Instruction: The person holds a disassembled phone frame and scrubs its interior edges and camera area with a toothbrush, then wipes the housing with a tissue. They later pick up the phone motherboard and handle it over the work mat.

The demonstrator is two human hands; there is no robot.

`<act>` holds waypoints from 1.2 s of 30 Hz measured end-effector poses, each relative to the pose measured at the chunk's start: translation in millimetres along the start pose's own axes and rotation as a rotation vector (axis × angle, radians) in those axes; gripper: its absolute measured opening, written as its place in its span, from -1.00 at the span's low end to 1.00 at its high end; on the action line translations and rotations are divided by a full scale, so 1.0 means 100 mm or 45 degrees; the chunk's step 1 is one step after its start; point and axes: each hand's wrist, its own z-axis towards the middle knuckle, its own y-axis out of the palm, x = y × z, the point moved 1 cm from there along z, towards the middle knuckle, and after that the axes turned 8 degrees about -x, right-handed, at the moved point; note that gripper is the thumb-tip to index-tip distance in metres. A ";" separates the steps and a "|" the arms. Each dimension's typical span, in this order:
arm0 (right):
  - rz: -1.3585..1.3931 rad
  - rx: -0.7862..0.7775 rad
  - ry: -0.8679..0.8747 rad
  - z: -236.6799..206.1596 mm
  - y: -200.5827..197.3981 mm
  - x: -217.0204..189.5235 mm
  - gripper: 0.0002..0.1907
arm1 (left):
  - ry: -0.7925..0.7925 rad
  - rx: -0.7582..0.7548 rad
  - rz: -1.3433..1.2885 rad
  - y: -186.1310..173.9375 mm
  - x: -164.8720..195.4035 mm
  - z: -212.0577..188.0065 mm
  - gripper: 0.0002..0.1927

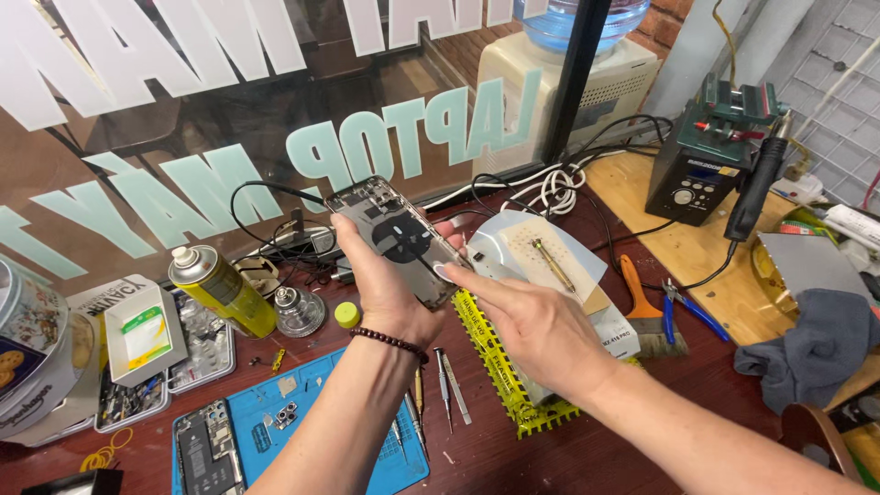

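My left hand (385, 289) holds up a phone rear housing (399, 236), its inner side with a dark round coil facing me, tilted above the table. A beaded bracelet sits on that wrist. My right hand (527, 321) reaches in from the right with fingers stretched, the fingertips touching the housing's lower right edge. Below the hands lie several tweezers and screwdrivers (445, 390) on the dark red table (587, 449).
A blue work mat (312, 422) with an opened phone (206, 449) lies at the front left. A yellow spray can (220, 291), parts trays (137, 344), a yellow ruler mat (500, 376), a brush (642, 312), pliers (687, 310), a soldering station (701, 170) and cables surround the hands.
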 end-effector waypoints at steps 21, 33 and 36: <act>-0.036 -0.118 0.200 -0.01 -0.03 0.18 -0.55 | 0.065 0.029 0.112 0.07 0.18 0.00 -0.16; 0.623 -0.213 0.598 -0.01 0.02 0.38 -0.42 | 0.158 -0.158 0.188 0.04 0.24 -0.03 -0.14; 1.316 -0.232 0.717 0.02 0.00 0.39 -0.37 | 0.093 -0.289 0.012 0.07 0.20 -0.02 -0.10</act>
